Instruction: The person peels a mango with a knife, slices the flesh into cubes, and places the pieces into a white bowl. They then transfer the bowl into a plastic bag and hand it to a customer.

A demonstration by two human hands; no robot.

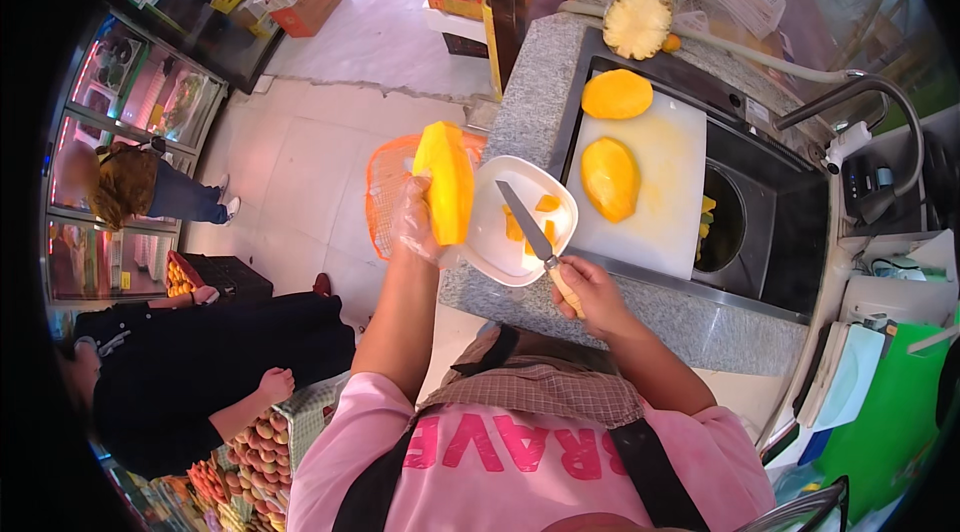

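My left hand (418,221), in a transparent plastic glove, grips a large peeled yellow fruit (444,179), apparently mango, with flat cut sides. It is held up at the left rim of a white bowl (491,262). Several orange-yellow fruit pieces (547,203) lie in that bowl. Bare fingers of my right hand (592,292) are wrapped around the wooden handle of a knife (534,230), whose blade slants over the bowl. Two more peeled fruit portions (610,179) rest on the white cutting board (671,232) to the right.
The board spans part of a dark sink (795,232) with a curved faucet (904,104). Half a pineapple (637,22) lies behind it on the granite counter (536,74). An orange mesh basket (382,179) is left of the bowl. Two people (225,359) stand at left near fruit displays.
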